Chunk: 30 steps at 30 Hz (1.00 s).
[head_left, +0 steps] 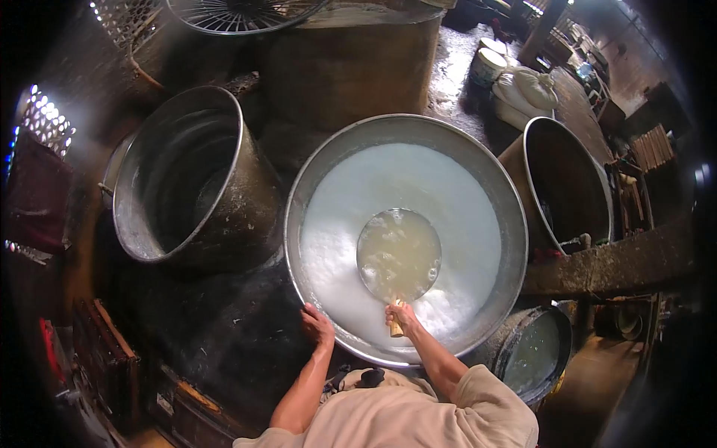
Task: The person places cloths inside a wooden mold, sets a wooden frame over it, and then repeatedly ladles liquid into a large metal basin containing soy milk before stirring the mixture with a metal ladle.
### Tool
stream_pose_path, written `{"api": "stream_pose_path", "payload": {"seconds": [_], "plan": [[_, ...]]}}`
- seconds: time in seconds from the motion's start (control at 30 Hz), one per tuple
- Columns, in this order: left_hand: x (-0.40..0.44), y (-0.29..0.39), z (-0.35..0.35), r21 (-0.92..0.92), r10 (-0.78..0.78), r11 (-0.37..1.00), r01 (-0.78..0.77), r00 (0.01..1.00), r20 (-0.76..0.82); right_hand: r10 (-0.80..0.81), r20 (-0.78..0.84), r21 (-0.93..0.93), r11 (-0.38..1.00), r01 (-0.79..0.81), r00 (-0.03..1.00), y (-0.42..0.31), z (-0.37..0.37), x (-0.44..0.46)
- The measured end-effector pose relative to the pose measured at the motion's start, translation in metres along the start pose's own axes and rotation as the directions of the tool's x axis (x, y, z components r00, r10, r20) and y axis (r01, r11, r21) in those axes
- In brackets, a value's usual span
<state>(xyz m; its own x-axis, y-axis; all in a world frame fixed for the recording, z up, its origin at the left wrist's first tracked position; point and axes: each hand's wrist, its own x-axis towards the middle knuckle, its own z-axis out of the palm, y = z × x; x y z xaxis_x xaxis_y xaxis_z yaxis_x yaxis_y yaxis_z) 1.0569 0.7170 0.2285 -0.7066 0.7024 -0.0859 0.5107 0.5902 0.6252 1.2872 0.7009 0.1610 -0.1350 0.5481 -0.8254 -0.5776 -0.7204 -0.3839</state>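
Note:
A wide round metal vat [314,160] holds whitish, foamy liquid. My right hand [402,316] is wrapped round the short wooden handle [396,329] of a round ladle [399,254], which sits in the liquid near the vat's centre. Cloudy yellowish liquid with a few bubbles fills the ladle's round outline. At the vat's lower left rim is my left hand [317,325], its fingers apart and touching or very near the metal edge. Nothing shows in that hand.
Large metal drums stand left [258,190] and right [515,160] of the vat. A bucket of liquid [532,355] is at the lower right. White sacks [526,93] and lidded buckets [488,66] lie farther back. A spoked wheel-like rim [246,16] is at the top.

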Motion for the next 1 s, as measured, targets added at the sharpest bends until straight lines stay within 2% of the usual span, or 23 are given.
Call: {"api": "stream_pose_path", "payload": {"seconds": [0.13, 0.27, 0.33, 0.4, 0.47, 0.5, 0.53, 0.57, 0.6, 0.63, 0.67, 0.73, 0.8, 0.83, 0.87, 0.93, 1.0], "plan": [[-0.005, 0.018, -0.012, 0.025, -0.039, 0.999, 0.039, 0.999, -0.003, -0.012, -0.089, -0.051, 0.999, 0.008, 0.996, 0.006, -0.01, 0.021], [-0.002, -0.003, 0.003, 0.011, -0.032, 0.999, 0.032, 0.999, -0.023, -0.086, -0.155, -0.188, 0.981, 0.056, 0.984, -0.004, -0.047, 0.02], [-0.002, 0.003, -0.001, -0.016, -0.062, 0.998, 0.063, 0.998, 0.008, -0.134, -0.249, -0.231, 0.97, 0.076, 0.959, -0.013, -0.079, 0.018], [-0.002, 0.003, -0.001, -0.007, -0.051, 0.999, 0.051, 0.999, 0.02, -0.244, -0.387, -0.483, 0.875, 0.029, 0.889, -0.034, -0.12, 0.016], [-0.002, 0.002, -0.002, -0.021, -0.019, 1.0, 0.019, 1.0, 0.016, -0.492, -0.504, -0.629, 0.772, 0.089, 0.709, -0.071, -0.131, -0.02], [-0.002, 0.002, -0.004, -0.04, 0.005, 0.999, -0.005, 1.0, 0.01, -0.597, -0.555, -0.716, 0.697, 0.032, 0.58, -0.089, -0.145, -0.035], [-0.003, 0.002, -0.004, -0.06, 0.032, 0.998, -0.031, 0.999, 0.009, -0.734, -0.463, -0.837, 0.547, 0.027, 0.497, -0.107, -0.163, -0.051], [0.0, -0.006, 0.0, -0.073, 0.044, 0.996, -0.044, 0.999, 0.002, -0.931, -0.246, -0.969, 0.247, -0.029, 0.271, -0.12, -0.181, -0.065], [0.002, -0.012, 0.006, -0.086, 0.056, 0.995, -0.057, 0.998, -0.005, -0.9, -0.362, -0.927, 0.376, 0.01, 0.243, -0.141, -0.167, -0.116], [-0.005, -0.001, -0.002, -0.086, 0.049, 0.995, -0.051, 0.998, -0.025, -0.924, -0.355, -0.934, 0.358, -0.01, 0.143, -0.152, -0.18, -0.144], [-0.012, 0.013, -0.012, -0.085, 0.047, 0.995, -0.05, 0.998, -0.045, -0.943, -0.327, -0.938, 0.331, 0.103, 0.056, -0.154, -0.199, -0.17], [0.01, -0.022, 0.009, -0.09, 0.048, 0.995, -0.047, 0.999, 0.003, -0.916, -0.4, -0.877, 0.372, 0.304, -0.033, -0.152, -0.224, -0.238], [-0.002, -0.003, -0.009, -0.145, -0.092, 0.982, 0.117, 0.98, 0.174, -0.889, -0.431, -0.9, 0.413, 0.138, -0.156, -0.126, -0.285, -0.277], [0.0, -0.01, -0.001, -0.118, -0.103, 0.986, 0.121, 0.984, 0.145, -0.873, -0.439, -0.897, 0.439, 0.05, -0.212, -0.11, -0.315, -0.296], [0.001, -0.023, 0.004, -0.093, -0.114, 0.988, 0.125, 0.987, 0.111, -0.816, -0.527, -0.839, 0.544, -0.005, -0.237, -0.09, -0.352, -0.308], [-0.011, -0.036, 0.006, -0.295, -0.142, 0.938, 0.182, 0.978, 0.152, -0.687, -0.669, -0.694, 0.714, -0.095, -0.284, -0.047, -0.423, -0.323], [-0.034, -0.041, -0.01, -0.327, -0.087, 0.928, 0.179, 0.957, 0.277, -0.675, -0.66, -0.682, 0.722, -0.113, -0.329, -0.016, -0.465, -0.347]]}}
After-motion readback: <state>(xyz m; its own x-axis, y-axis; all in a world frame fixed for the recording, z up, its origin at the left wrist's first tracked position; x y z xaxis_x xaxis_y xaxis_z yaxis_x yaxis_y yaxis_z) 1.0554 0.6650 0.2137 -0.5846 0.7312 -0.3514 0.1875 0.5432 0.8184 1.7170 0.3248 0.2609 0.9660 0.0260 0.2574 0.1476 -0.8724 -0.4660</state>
